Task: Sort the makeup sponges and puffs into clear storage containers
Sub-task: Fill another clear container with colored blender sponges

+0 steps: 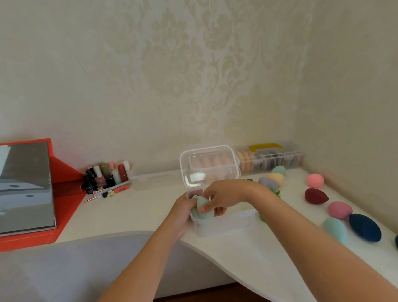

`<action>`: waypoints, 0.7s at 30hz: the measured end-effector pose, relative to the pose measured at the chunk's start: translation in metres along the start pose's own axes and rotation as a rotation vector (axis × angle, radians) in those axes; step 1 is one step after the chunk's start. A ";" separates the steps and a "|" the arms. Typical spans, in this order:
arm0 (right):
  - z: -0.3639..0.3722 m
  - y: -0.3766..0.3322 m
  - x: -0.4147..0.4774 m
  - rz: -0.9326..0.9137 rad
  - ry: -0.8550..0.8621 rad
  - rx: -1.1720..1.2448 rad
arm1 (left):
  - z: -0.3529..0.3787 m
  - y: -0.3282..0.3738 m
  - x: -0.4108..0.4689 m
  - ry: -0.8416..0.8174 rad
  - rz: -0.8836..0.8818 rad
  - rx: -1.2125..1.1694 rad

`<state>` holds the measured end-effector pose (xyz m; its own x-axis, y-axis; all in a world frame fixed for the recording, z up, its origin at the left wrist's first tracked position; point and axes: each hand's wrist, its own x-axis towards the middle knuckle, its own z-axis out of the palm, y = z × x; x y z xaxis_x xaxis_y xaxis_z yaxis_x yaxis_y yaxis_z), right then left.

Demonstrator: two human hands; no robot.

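Observation:
A clear storage box (227, 222) stands on the white table with its hinged lid (210, 167) raised. My right hand (223, 194) pinches a mint-green sponge (201, 209) at the box's left end. My left hand (183, 212) grips the box's left wall and touches the same sponge. Loose sponges lie to the right: pink (315, 180), maroon (315, 196), rose (339, 210), navy (364, 227), teal (335, 229). More sponges (275, 178) sit behind my right wrist.
A long clear organizer (272, 161) with puffs and a yellow handle stands against the wall. Nail polish bottles and lipsticks (107, 177) cluster at the left. A red case with a mirror (25, 190) lies at the far left. The table's curved front edge (245, 281) is near.

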<state>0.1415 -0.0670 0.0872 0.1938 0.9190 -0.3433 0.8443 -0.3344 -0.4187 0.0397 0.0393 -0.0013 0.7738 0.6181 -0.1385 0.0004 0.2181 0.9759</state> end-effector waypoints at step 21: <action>0.023 -0.001 0.021 0.024 0.134 -0.064 | -0.001 -0.003 0.004 -0.010 -0.012 -0.015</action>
<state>0.1331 -0.0521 0.0612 0.2754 0.9320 -0.2358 0.8680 -0.3465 -0.3557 0.0420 0.0414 -0.0044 0.7798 0.6081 -0.1485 0.0003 0.2369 0.9715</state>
